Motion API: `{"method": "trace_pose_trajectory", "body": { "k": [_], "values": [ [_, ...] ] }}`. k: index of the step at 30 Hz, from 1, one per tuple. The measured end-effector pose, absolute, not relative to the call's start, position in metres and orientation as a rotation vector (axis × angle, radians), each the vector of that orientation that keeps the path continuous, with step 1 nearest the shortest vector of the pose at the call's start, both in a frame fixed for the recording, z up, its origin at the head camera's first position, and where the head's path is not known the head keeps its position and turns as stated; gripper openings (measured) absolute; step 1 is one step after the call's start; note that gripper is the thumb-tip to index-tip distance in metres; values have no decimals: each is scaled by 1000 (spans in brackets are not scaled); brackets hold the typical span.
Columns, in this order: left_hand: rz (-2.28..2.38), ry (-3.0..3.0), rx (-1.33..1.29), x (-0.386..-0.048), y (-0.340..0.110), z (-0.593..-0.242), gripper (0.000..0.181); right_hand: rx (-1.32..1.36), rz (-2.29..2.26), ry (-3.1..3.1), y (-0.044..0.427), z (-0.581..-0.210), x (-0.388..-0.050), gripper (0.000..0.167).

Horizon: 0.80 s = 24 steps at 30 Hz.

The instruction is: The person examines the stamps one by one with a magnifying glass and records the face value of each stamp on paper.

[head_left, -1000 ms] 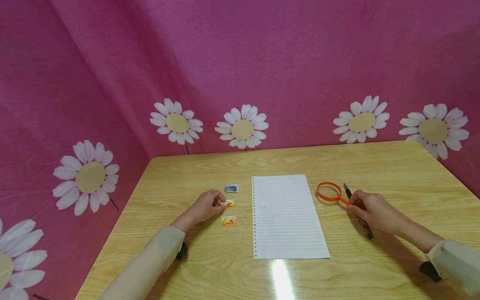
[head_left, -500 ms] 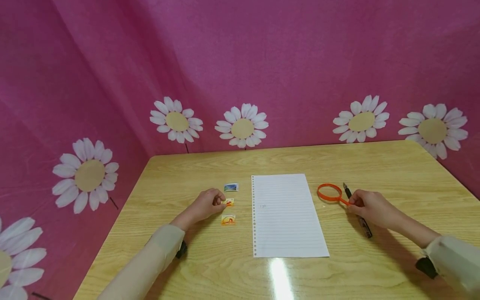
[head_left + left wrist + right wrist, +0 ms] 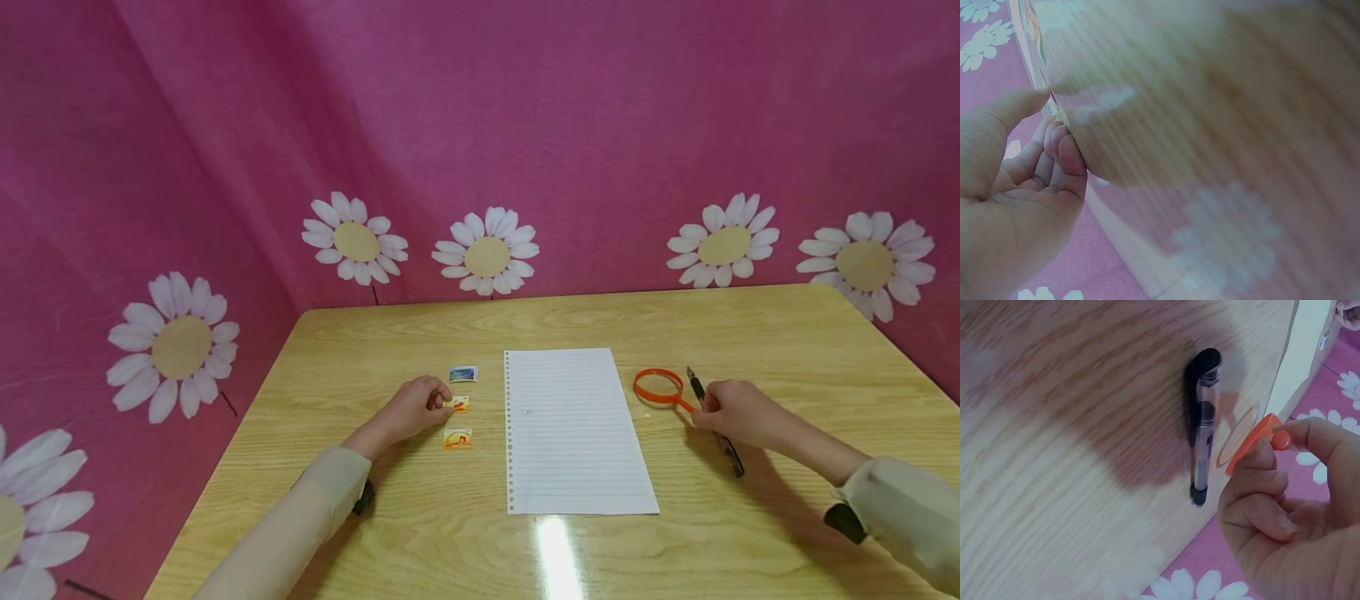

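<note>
My left hand (image 3: pixel 412 408) is at the left edge of the middle stamp (image 3: pixel 461 404), a yellow and red one, with thumb and forefinger tips on it. Its other fingers are curled under, and the hand covers part of that stamp. A blue stamp (image 3: pixel 463 374) lies beyond it and an orange-yellow stamp (image 3: pixel 457 439) nearer. On the right, my right hand (image 3: pixel 742 414) pinches the handle of an orange magnifying glass (image 3: pixel 658 402) between thumb and forefinger. In the right wrist view the handle's rounded end (image 3: pixel 1281 440) pokes out from the grip.
A lined sheet of paper (image 3: pixel 581 450) with "120" written on it lies between the hands. Beneath the right hand lies a black-and-clear pen (image 3: pixel 1202 447), partly hidden in the head view. A pink flowered cloth (image 3: pixel 600 125) hangs behind the wooden table (image 3: pixel 420 525).
My right hand has shifted slightly left along the magnifying glass's handle, while the lens stays in nearly the same place. The left hand and the stamps have stayed put.
</note>
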<state>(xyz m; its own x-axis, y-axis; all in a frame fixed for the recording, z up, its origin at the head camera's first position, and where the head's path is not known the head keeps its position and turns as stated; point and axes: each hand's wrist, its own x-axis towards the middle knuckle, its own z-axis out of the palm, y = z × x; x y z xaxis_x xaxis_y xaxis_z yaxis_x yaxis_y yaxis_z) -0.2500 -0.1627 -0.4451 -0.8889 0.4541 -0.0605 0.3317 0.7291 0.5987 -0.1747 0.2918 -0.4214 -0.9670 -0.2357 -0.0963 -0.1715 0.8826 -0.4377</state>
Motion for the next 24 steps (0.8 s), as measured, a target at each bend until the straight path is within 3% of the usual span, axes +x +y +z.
{"method": "trace_pose_trajectory", "body": {
  "k": [24],
  "values": [
    [924, 2713, 582, -250, -162, -446, 12, -259, -531, 2943, 255, -435, -172, 23]
  ]
}}
